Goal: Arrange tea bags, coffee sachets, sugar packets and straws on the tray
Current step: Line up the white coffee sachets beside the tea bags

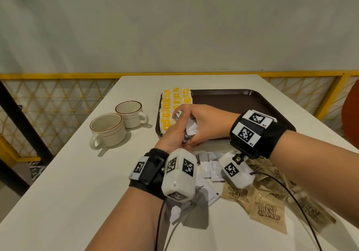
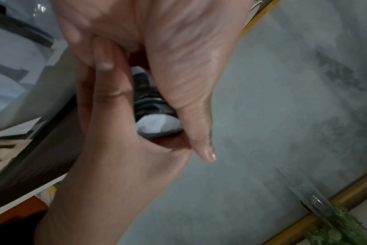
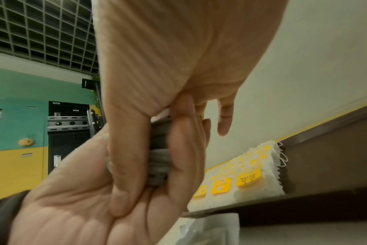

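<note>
Cups (image 1: 116, 123), two of them, sit on the left of the white table (image 1: 68, 173), just beside the brown tray (image 1: 242, 103). Tea bags (image 1: 172, 105) with yellow tags lie in rows at the left end of the tray. Over the tray's near edge, the left hand (image 1: 172, 136) and the right hand (image 1: 202, 122) both curl their fingers round one stack of white coffee sachets (image 1: 189, 126). The step looks like squaring up this stack. Next, I think, the stack must go down flat beside the tea bags, without knocking them. More loose white sachets (image 1: 209, 169) lie on the table near the person. To the right of them lie brown sugar packets (image 1: 268, 211). I see no straws. Behind the table are a yellow rail (image 1: 58, 75) and a pale wall (image 1: 174, 27).
</note>
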The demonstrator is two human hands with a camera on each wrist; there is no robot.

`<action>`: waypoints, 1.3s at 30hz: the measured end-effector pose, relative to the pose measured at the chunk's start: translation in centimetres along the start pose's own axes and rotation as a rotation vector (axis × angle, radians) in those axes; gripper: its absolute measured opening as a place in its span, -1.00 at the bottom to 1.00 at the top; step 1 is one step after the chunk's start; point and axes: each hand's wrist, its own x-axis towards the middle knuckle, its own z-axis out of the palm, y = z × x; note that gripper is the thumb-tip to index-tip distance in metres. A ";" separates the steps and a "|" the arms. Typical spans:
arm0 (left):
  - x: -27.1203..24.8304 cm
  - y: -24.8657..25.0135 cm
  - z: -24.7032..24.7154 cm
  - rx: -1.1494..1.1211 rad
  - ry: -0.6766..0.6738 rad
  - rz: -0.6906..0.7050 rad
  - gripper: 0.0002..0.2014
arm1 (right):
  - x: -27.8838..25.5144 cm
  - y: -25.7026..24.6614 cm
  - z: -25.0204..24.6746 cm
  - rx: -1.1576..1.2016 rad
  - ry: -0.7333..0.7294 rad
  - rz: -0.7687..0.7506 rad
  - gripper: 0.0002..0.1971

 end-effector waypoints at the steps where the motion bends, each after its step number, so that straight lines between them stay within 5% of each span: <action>1: 0.0 0.0 0.1 -0.038 0.012 0.005 -0.50 | 0.0 0.0 0.0 0.032 0.020 -0.005 -0.32; 5: -0.4 0.1 0.4 -0.210 -0.062 0.038 -0.66 | 0.0 0.2 0.0 0.096 0.080 -0.009 -0.36; 8: -0.5 -0.1 0.0 -0.151 -0.093 0.036 -0.85 | -0.2 0.1 -0.3 0.098 -0.018 0.002 -0.18; 12: -0.6 0.1 -0.3 -0.092 -0.141 0.034 -0.71 | -1.2 0.7 -2.7 0.062 -0.145 0.057 0.10; 17: -0.3 0.1 -0.6 -0.012 -0.133 0.041 -0.65 | -2.3 1.7 -5.2 0.272 0.056 0.034 -0.57; 20: -0.5 0.1 -0.4 0.017 -0.165 0.022 -0.64 | -2.4 1.9 -5.0 0.277 0.082 0.018 -0.78; 28: -0.6 0.3 -0.4 0.011 -0.213 -0.003 -0.62 | -2.7 1.7 -4.6 0.249 0.004 0.080 -0.82; 34: -0.1 0.1 -0.2 -0.072 -0.219 -0.024 0.00 | -2.9 1.6 -3.9 0.405 -0.063 0.153 -0.87; 39: 0.7 1.1 -0.6 -0.242 0.000 -0.061 -0.47 | -2.1 2.8 -4.7 0.938 0.015 0.253 -0.73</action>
